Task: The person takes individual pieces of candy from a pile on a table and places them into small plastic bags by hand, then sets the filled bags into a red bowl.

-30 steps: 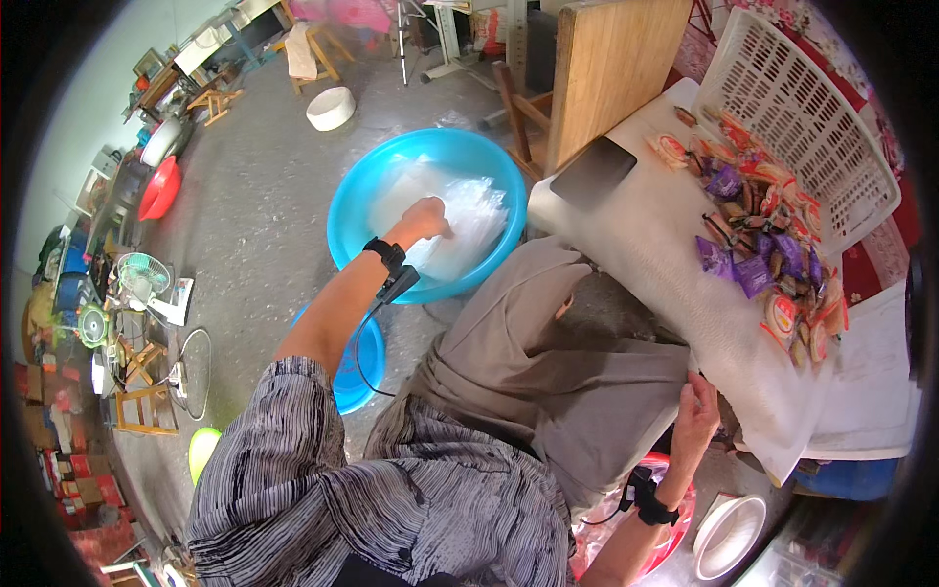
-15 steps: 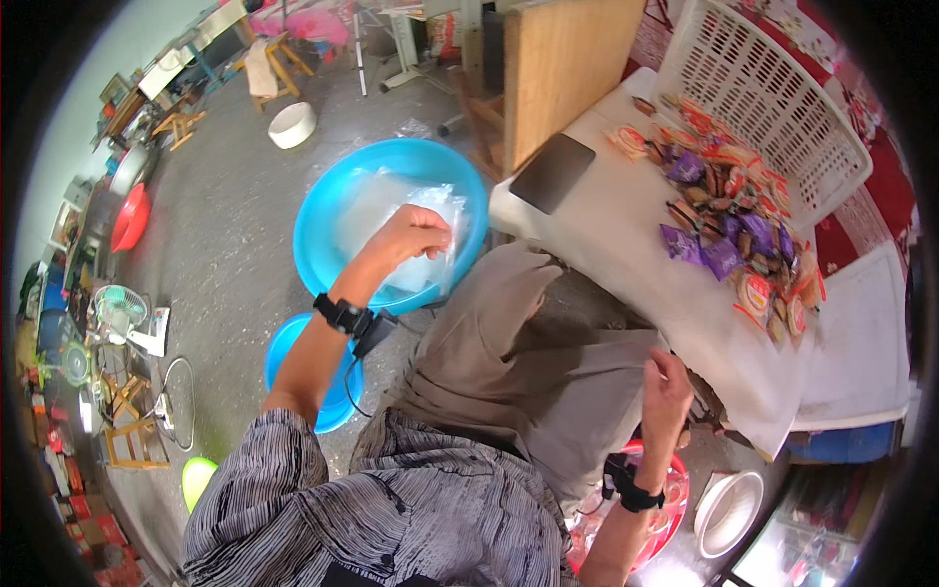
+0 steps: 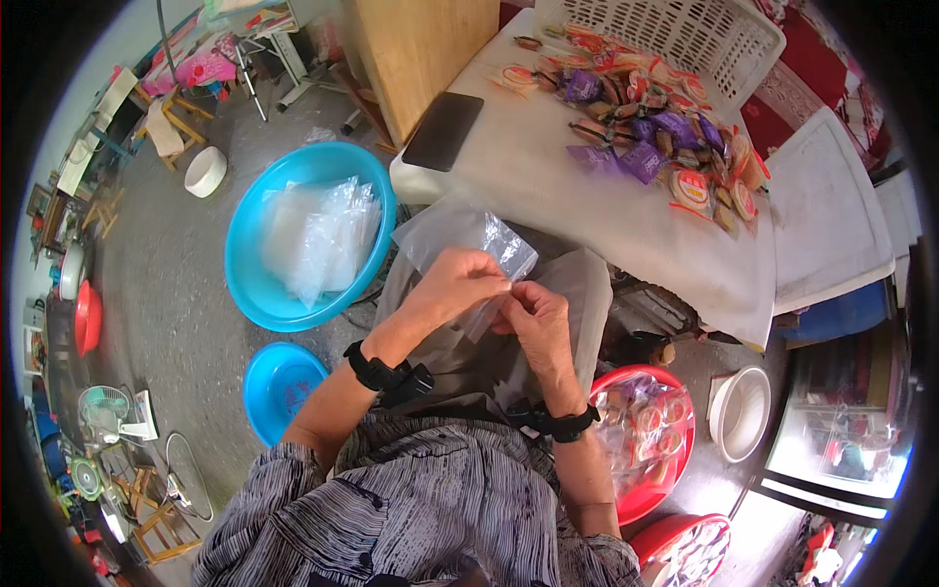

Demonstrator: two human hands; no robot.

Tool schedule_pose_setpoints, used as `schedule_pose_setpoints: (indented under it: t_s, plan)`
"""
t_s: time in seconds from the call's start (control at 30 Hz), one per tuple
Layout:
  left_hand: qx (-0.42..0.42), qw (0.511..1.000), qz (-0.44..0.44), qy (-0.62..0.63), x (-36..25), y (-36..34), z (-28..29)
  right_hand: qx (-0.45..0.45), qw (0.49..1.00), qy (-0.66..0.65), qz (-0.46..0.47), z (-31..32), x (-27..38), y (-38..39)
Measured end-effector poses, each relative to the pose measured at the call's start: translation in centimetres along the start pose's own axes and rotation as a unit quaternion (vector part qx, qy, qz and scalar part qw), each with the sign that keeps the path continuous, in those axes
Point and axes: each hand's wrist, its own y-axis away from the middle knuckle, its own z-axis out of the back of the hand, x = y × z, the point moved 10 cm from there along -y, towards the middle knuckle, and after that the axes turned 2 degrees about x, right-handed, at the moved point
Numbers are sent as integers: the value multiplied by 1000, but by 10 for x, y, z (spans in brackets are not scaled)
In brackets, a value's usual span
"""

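1. Clear plastic bag (image 3: 452, 227): one flat, see-through piece, held above the person's lap, between the large blue basin at left and the cloth-covered table at right. Most of it spreads to the far side of the hands; a corner hangs on the near side.
2. Handling, as judged: very light, soft, limp, probably slippery, its layers apt to cling; easily creased or torn by a hard pull. Best grip: a fingertip pinch at the edge, one hand on each side of the hold.
3. Left hand (image 3: 453, 284): narrow, thumb and fingers pinched on the bag's near edge.
4. Right hand (image 3: 541, 318): narrow, fingertips pinching the same edge, just beside the left fingertips.
5. Large blue basin (image 3: 237, 256): left, on the floor; contains a pile of clear bags (image 3: 318, 240).
6. Small blue basin (image 3: 256, 396): nearer, on the floor.
7. Cloth-covered table (image 3: 719, 284): far right; bears wrapped snacks (image 3: 675, 132) in purple and orange-red, a white crate (image 3: 646, 34) and a dark flat slab (image 3: 443, 132).
8. Red basin (image 3: 689, 445): near right; contains clear-wrapped packets.
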Motion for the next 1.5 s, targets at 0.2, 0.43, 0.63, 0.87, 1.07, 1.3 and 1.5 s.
schedule_pose_setpoints:
  t_s: [0.2,0.43,0.63,0.87,1.07,1.3,1.5]
  plan:
    - [-11,998,-41,-50,-1,3,0,-26,996,-80,4,8,12,12]
    - [10,998,-55,-11,-3,7,-3,-37,994,-101,6,24,3,11]
    - [-34,990,-125,-59,-27,12,1,-147,973,155,84,57,7,19]
    - [-43,986,-138,-82,-18,8,-19,-153,945,251,142,56,25,14]
    - [-154,964,-138,-165,31,-1,3,-120,878,417,202,25,14,5]
    - [-124,976,-121,-131,43,-5,2,138,509,805,272,-64,-122,-32]
    - [-144,984,-94,43,38,15,38,228,696,667,136,-40,-118,-22]
